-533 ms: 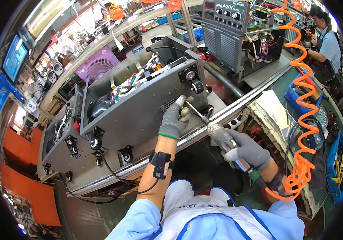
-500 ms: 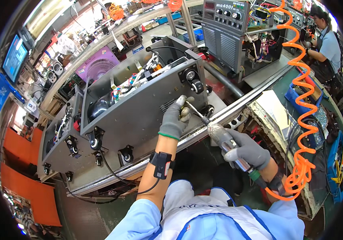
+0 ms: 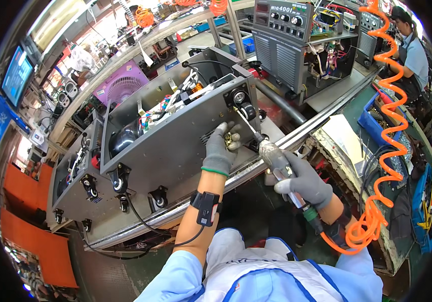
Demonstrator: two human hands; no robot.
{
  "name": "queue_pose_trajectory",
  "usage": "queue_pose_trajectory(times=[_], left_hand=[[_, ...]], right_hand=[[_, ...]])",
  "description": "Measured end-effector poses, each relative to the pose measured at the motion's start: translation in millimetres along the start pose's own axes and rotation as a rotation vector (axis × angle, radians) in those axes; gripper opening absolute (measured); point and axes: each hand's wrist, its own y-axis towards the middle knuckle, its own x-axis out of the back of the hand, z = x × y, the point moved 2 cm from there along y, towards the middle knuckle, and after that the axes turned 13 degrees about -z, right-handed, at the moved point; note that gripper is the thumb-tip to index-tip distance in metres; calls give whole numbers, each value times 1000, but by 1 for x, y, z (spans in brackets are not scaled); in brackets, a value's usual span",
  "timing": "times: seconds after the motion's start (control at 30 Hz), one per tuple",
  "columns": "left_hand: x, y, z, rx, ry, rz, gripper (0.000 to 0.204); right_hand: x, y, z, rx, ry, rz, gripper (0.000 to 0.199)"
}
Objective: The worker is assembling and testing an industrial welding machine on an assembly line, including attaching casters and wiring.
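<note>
Right hand (image 3: 306, 182) wraps around the power driver (image 3: 275, 160), whose long axis runs forward and leftward out of that grip, its bit (image 3: 250, 124) ending beside the upper caster (image 3: 249, 107) on the grey casing (image 3: 170, 133); whether the tip touches, I can't tell! And the left hand (image 3: 219, 150), nearer that caster, curls around small brass-coloured pieces (image 3: 229, 139), just below and left of the bit's tip.

The wide fisheye camera is looking down from head height, facing the long grey sheet-metal cabinet (image 3: 175, 135) from nearby. It is also taking in the square purple fan (image 3: 123, 88) farther off, beyond the cabinet.
</note>
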Motion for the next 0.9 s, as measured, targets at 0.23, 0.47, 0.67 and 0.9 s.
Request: queue_pose_trajectory(times=[0.23,0.47,0.67,0.9], left_hand=[[17,14,11,204,-176,-113,18],[29,9,13,146,-31,-22,16],[31,9,13,120,96,85,16],[28,4,5,108,75,94,15]], right_hand=[[-12,15,8,-106,22,-1,69],[-12,17,12,-179,129,-5,63],[-16,19,14,-201,192,35,66],[-16,22,7,-212,302,27,62]])
